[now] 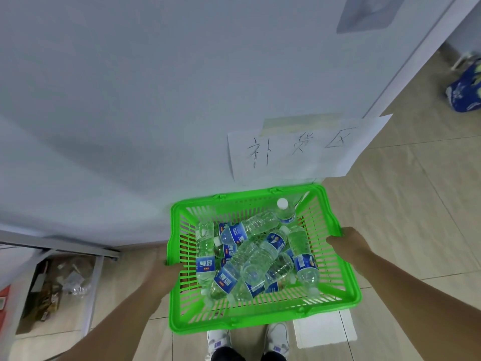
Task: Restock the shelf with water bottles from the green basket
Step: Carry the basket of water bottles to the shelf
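Green slatted basket (pixel 260 311); blue-labelled clear bottles (pixel 256 259)

The left grip (pixel 166 272) holds the left rim of the green basket (pixel 260 321), and the right grip (pixel 346 241) curls over its right rim. Between the two grips, water bottles (pixel 257 259) with blue labels lie piled inside, and one stands upright in the corner beyond the right grip. Farther past that grip, a handwritten paper sign (pixel 299 149) hangs on a white panel (pixel 130 126). White shoes (pixel 218 340) show under the basket's near edge, on the tiled floor (pixel 416 204).
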